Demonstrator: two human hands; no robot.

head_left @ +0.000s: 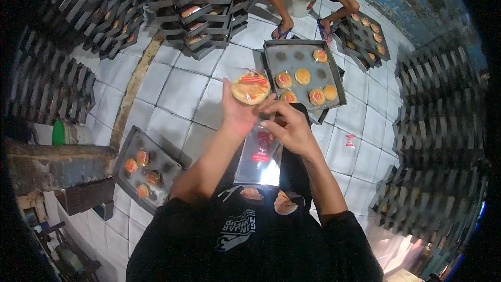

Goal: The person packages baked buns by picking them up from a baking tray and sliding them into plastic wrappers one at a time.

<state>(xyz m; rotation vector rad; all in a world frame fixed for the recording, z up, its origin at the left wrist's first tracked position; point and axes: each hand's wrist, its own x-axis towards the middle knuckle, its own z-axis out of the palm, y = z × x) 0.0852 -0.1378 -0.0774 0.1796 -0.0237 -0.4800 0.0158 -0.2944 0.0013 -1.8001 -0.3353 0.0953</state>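
Observation:
On the palm of my left hand (236, 112) rests a round golden bun (250, 90) in a clear plastic bag with a red label; the fingers curl behind it. My right hand (290, 129) is just beside it, its fingers bent together near the lower edge of the bagged bun. What those fingertips pinch, if anything, is too small to tell. Below them, flat clear plastic bags (257, 164) with red print lie on my lap, over dark clothing.
A metal tray (338, 105) of buns sits ahead; another tray (121, 177) holds wrapped buns at left. Stacked trays (209, 42) stand at the back and along both sides. A person (342, 5) sits opposite, holding a bun. One plastic bag (350, 149) lies on the tiles.

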